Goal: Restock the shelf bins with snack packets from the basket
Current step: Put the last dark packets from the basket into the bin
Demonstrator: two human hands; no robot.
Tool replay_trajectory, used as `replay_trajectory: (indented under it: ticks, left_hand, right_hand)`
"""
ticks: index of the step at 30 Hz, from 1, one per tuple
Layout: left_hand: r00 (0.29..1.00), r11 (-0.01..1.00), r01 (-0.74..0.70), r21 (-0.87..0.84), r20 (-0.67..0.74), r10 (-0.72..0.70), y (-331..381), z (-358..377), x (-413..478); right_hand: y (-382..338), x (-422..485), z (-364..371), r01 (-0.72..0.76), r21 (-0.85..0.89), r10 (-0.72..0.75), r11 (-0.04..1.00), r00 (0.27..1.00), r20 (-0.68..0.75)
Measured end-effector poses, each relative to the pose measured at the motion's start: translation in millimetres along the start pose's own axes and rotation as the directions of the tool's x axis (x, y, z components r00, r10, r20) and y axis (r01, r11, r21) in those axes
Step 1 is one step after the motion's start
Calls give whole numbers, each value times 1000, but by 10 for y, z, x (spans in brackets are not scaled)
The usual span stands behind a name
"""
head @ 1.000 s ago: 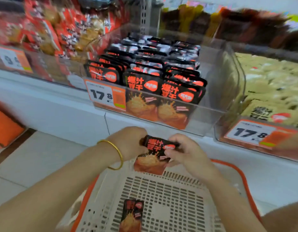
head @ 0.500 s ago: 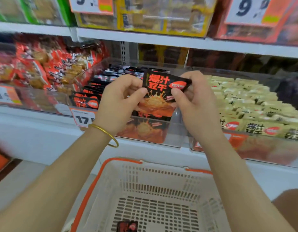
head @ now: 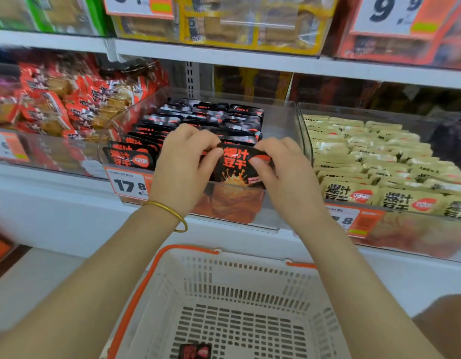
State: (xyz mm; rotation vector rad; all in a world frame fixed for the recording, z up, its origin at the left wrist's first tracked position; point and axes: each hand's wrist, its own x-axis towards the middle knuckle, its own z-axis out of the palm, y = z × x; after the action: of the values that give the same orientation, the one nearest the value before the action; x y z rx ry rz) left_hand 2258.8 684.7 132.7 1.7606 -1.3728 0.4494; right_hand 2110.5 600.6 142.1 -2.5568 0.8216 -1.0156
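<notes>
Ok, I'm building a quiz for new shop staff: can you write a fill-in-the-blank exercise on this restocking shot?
The left hand and right hand hold one ____ snack packet at the front of the clear bin.
That bin's price tag starts with the number ____.
The gold bangle is on the ____ wrist.
In the basket, ____ loose packet is visible.
Missing words: black; 17; left; one.

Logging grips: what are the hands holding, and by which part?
One black snack packet: left hand pinches its upper left edge, right hand its upper right.
</notes>
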Motion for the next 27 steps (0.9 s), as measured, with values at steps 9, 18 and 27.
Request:
replay_trajectory:
  ticks: [9, 18, 27]
  left_hand:
    - [994, 937, -101, 336, 64, 84, -79, 48, -132]
    - [987, 983, -73, 166, 153, 48, -117, -228, -548]
    - [303, 884, -173, 435, 877, -372, -520, -245, -1574]
  right_hand:
    - [17, -32, 97, -55, -177, 79, 983, 988, 132]
    - [-63, -684, 338, 109, 50, -88, 993, 947, -310]
    - [518, -2099, 2406, -236, -147, 202, 960, 227, 953]
